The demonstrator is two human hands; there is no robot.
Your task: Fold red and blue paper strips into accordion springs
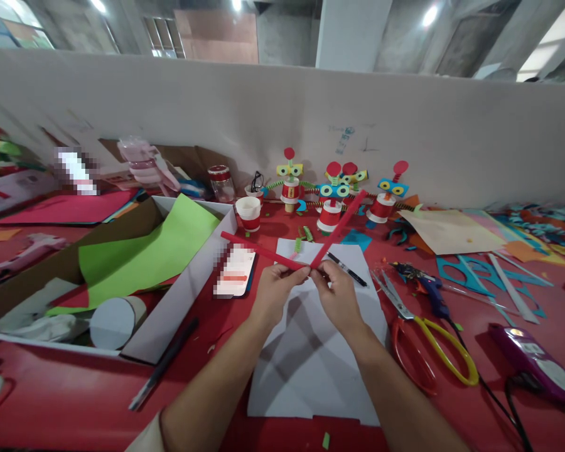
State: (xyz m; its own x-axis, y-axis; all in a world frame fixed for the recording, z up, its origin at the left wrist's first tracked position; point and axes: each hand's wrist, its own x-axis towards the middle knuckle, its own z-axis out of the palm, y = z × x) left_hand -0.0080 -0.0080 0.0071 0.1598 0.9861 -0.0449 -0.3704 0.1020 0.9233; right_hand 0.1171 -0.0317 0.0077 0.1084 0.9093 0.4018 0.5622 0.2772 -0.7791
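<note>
Two red paper strips (pixel 339 230) meet in a V where my fingers come together; whether they are one folded strip or two pieces I cannot tell. My left hand (pixel 277 294) pinches the arm that runs out to the left. My right hand (pixel 335 292) grips the base of the arm that rises to the upper right. Both hands are above a white board (pixel 306 370) on the red table. A black marker (pixel 348 270) lies on the board just beyond my right hand. A phone (pixel 236 271) is left of my left hand.
An open box (pixel 188 282) holding green paper stands at the left. Scissors (pixel 405 307), a glue gun (pixel 424 285) and a purple device (pixel 537 364) lie at the right. Several paper-cup robots (pixel 329 213) and a paper cup (pixel 248 213) stand near the white partition (pixel 273 113).
</note>
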